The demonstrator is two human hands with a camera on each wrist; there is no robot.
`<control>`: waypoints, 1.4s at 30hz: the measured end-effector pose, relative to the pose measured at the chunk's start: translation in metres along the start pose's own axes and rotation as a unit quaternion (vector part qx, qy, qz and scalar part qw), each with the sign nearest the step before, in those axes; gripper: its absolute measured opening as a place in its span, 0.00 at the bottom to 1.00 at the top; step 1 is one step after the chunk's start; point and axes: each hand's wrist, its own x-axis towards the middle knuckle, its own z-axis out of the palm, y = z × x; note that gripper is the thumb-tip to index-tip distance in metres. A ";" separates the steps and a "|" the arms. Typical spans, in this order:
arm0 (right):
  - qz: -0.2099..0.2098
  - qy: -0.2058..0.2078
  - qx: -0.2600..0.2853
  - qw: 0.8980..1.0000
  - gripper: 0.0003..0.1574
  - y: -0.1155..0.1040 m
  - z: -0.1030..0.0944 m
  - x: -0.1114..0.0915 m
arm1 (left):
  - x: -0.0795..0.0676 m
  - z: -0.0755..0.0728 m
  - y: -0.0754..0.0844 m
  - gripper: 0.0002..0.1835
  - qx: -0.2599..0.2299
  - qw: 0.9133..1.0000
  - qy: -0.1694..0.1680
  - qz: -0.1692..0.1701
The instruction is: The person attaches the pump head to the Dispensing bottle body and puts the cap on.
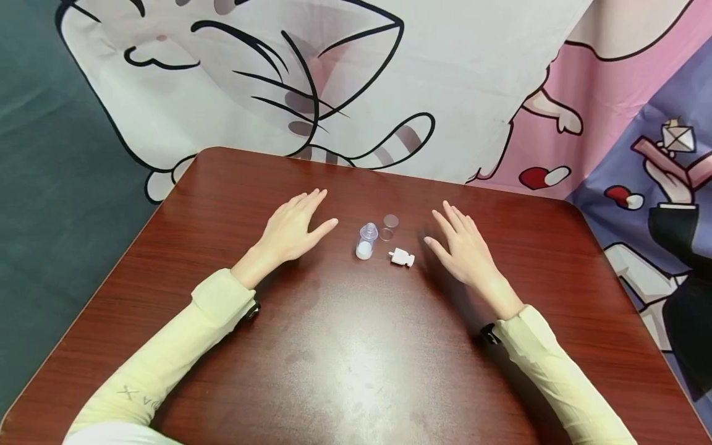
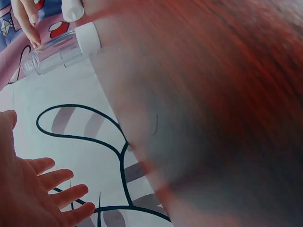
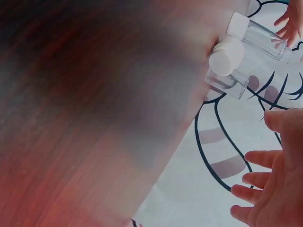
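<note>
A small clear bottle (image 1: 367,241) with a white base stands upright on the table between the two hands. Right behind it is a clear cylindrical cap (image 1: 388,227). A small white nozzle-like piece (image 1: 402,257) lies on its side in front of the cap; the right wrist view shows its round white end (image 3: 226,56). To the left of the bottle, my left hand (image 1: 292,228) has its fingers extended and holds nothing. My right hand (image 1: 466,246), also with fingers spread and nothing in it, is right of the white piece. Neither hand touches these items.
The brown wooden table (image 1: 311,383) has rounded far corners. A cloth backdrop (image 1: 473,80) with cartoon drawings hangs behind its far edge. Dark bands show at both wrists, below pale yellow sleeves (image 1: 183,334).
</note>
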 end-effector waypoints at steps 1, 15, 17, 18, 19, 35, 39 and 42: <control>0.000 0.003 0.002 1.000 0.40 -0.001 0.000 0.000 | 0.001 0.000 0.000 0.39 -0.003 1.000 0.001 0.000; -0.038 0.080 0.021 0.996 0.32 -0.015 0.002 0.007 | 0.003 0.006 0.012 0.36 -0.075 0.997 0.007 -0.004; -0.040 0.089 0.028 0.995 0.31 -0.017 0.003 0.007 | 0.003 0.007 0.014 0.36 -0.090 0.996 -0.001 -0.008; -0.041 0.093 0.031 0.994 0.31 -0.018 0.003 0.007 | 0.003 0.007 0.015 0.36 -0.098 0.995 -0.004 -0.010; -0.041 0.096 0.032 0.994 0.30 -0.019 0.004 0.008 | 0.003 0.007 0.017 0.35 -0.106 0.994 -0.007 -0.010; -0.071 0.132 0.053 0.987 0.23 -0.030 0.006 0.014 | 0.009 0.021 0.026 0.34 -0.194 0.980 -0.032 0.014; -0.076 0.130 0.059 0.987 0.23 -0.030 0.007 0.015 | 0.011 0.026 0.027 0.34 -0.220 0.975 -0.038 0.025; -0.079 0.124 0.064 0.987 0.22 -0.031 0.008 0.015 | 0.014 0.029 0.028 0.33 -0.240 0.969 -0.041 0.029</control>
